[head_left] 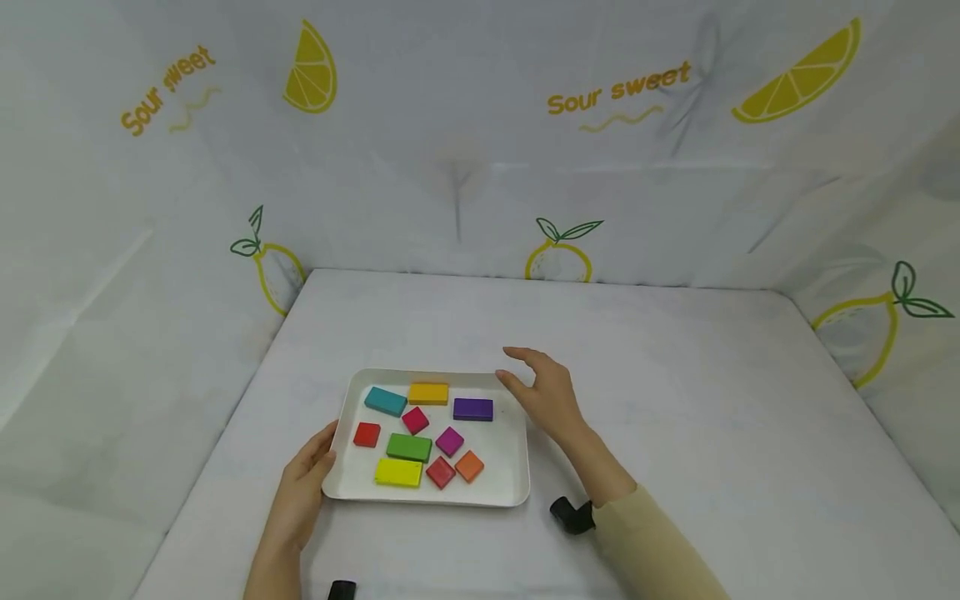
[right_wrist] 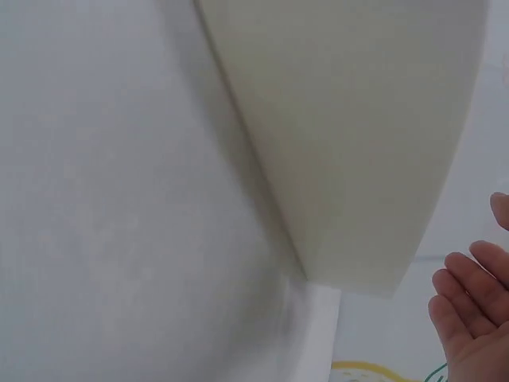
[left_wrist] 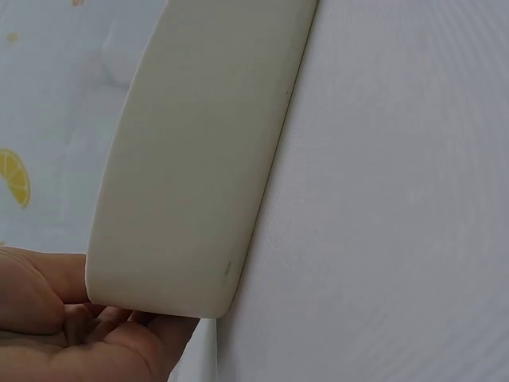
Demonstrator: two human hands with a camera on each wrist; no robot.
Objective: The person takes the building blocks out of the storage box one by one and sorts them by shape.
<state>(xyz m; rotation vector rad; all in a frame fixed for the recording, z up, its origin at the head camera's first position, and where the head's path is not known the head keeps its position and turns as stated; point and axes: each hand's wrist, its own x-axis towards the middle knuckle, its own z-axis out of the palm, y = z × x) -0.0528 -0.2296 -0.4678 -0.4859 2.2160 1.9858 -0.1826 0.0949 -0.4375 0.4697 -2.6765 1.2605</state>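
Note:
A white rectangular tray (head_left: pixel 504 467) rests on the white-covered table and bears several small coloured blocks. Among them are a teal block (head_left: pixel 386 402), a purple block (head_left: pixel 473 409), a green block (head_left: pixel 409 447), a yellow block (head_left: pixel 398 472) and an orange piece (head_left: pixel 469 467). My left hand (head_left: pixel 302 482) grips the tray's left end, thumb at the rim; the left wrist view shows its fingers (left_wrist: pixel 139 346) round the corner. Over by the far right corner, my right hand (head_left: pixel 551 402) is held with thumb and fingers spread, holding nothing. The right wrist view shows it beside the tray's outer wall (right_wrist: pixel 358 143).
Table surface (head_left: pixel 675 400) extends right of the tray and behind it. A white cloth with lemon prints (head_left: pixel 480 150) hangs around the back and sides. Black strap-like pieces (head_left: pixel 573 516) show by the right sleeve (head_left: pixel 652 542) and at the bottom edge.

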